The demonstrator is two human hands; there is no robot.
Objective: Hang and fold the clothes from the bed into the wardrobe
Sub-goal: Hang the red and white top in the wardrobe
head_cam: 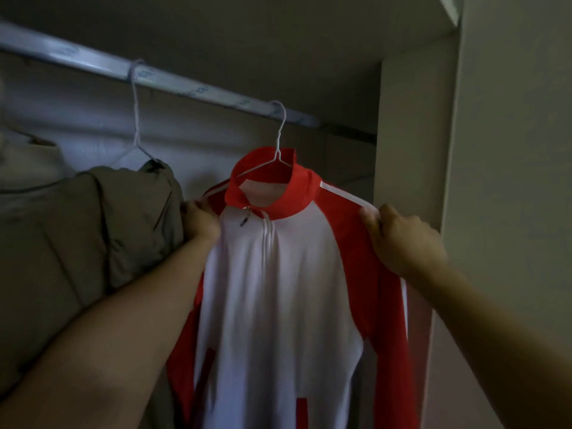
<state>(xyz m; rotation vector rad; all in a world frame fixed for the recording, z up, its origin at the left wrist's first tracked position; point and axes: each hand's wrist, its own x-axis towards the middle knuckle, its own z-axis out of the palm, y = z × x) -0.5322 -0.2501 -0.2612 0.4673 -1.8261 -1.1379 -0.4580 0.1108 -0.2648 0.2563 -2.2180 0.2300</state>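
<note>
A red and white zip jacket (pixel 288 274) hangs on a white wire hanger (pixel 278 140) from the metal wardrobe rail (pixel 192 88). My left hand (pixel 201 219) grips the jacket's left shoulder, its fingers curled round the fabric. At the other shoulder, my right hand (pixel 402 239) pinches the red sleeve seam with its white stripe. The jacket faces me with its zip closed and collar standing up.
An olive-grey garment (pixel 93 230) hangs on a second white hanger (pixel 137 134) just left of the jacket, touching my left hand. The wardrobe's side panel (pixel 411 134) stands close on the right. Another pale garment (pixel 28 162) shows at the far left.
</note>
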